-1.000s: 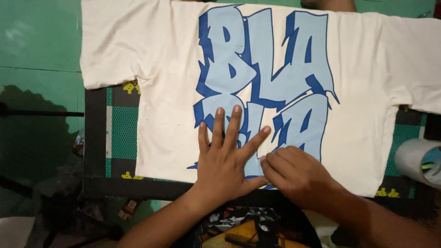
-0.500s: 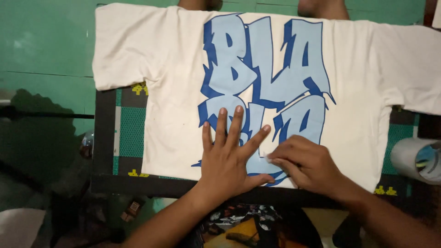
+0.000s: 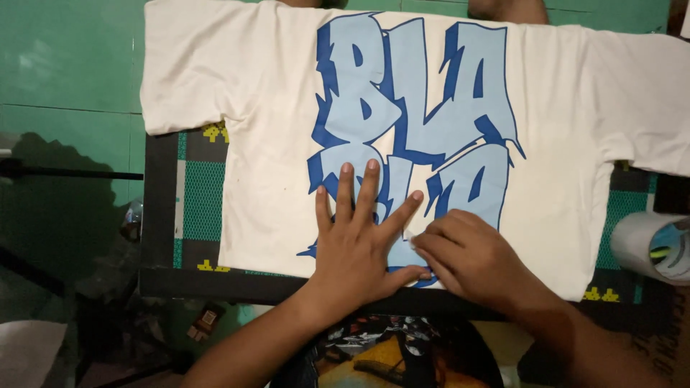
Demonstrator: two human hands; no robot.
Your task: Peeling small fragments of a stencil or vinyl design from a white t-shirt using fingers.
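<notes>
Cream shirt [image 3: 273, 144] with blue print [image 3: 413, 122] laid flat on table [image 3: 162, 215]. Left hand [image 3: 359, 248] pressed flat, fingers spread, on print's lower edge. Right hand [image 3: 471, 259] curled beside it, fingertips pinched at print; nothing seen held. Smoothing judged underway.

A cream T-shirt [image 3: 266, 108] of soft, matt cloth lies smoothed flat on a bench [image 3: 162, 215] with a dark, dull frame and a green mesh-textured surface. The shirt's two-tone blue lettering print [image 3: 417, 108] looks smooth and flat, with barely any sheen. The left hand [image 3: 356, 248] presses bare on print and cloth; the right hand [image 3: 471, 259] rests on the print's lower edge. A roll [image 3: 650, 248] at right looks like glossy plastic film or tape.
</notes>
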